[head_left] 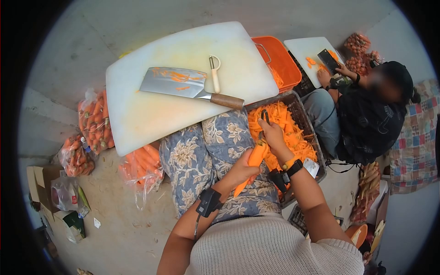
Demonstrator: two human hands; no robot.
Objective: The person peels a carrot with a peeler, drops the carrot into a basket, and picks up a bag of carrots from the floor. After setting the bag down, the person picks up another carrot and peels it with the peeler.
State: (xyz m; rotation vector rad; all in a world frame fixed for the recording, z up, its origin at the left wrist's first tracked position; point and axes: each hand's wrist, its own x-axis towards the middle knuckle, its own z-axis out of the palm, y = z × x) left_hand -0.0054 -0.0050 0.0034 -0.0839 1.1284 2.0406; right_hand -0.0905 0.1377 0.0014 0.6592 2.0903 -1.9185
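My left hand point(243, 170) is wrapped round a peeled orange carrot point(258, 156), which slants upward over my lap. My right hand point(273, 136) grips a dark-handled peeler point(264, 115), its blade end right at the carrot's upper tip. Just beyond and to the right stands a dark plastic crate point(319, 150) holding orange peelings point(286, 120) and whole carrots. In front of me a large white cutting board point(183, 50) carries a cleaver point(176, 82) with carrot shreds on its blade. Beside the cleaver lies a white-handled peeler point(215, 75).
An orange tub point(291, 68) stands behind the crate. At right, a co-worker point(371, 114) cuts carrot on another white board point(302, 46) with a dark cleaver point(328, 60). Bags of carrots point(96, 121) sit on the left floor, another bag point(142, 167) near my knees. A cardboard box point(39, 183) stands far left.
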